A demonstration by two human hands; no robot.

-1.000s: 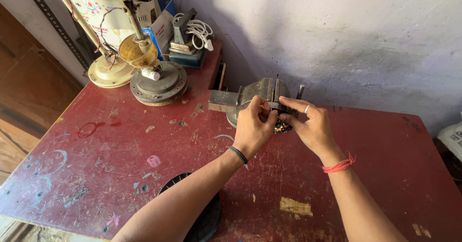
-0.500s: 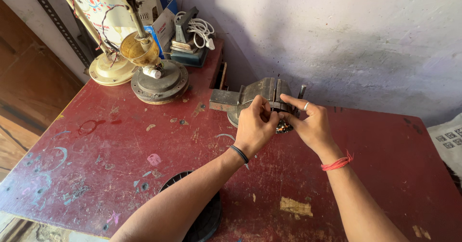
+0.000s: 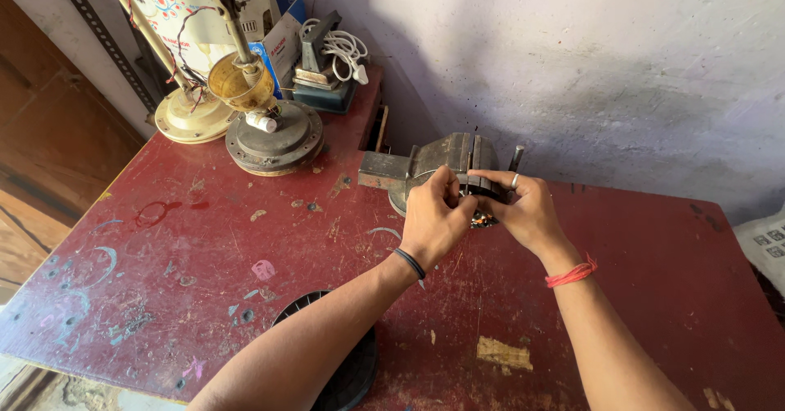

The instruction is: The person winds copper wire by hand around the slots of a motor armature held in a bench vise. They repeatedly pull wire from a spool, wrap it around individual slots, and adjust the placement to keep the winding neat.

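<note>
A grey metal bench vise [image 3: 446, 159] sits on the red workbench [image 3: 245, 247] near the wall. Both hands meet at its front jaws. My left hand [image 3: 433, 219], with a black band on the wrist, pinches a small dark part [image 3: 482, 216] at the jaws. My right hand [image 3: 523, 211], wearing a ring and a red thread on the wrist, holds the same small part from the right. The part is mostly hidden by the fingers.
A round metal base with a brass-coloured piece [image 3: 270, 133] and a cream fan base [image 3: 192, 116] stand at the back left. A white cable and box [image 3: 327, 59] lie against the wall. A black round disc [image 3: 339, 362] lies at the table's front edge.
The hands stay at the vise jaws; the fingers have closed slightly nearer together. The view has shifted a little.
</note>
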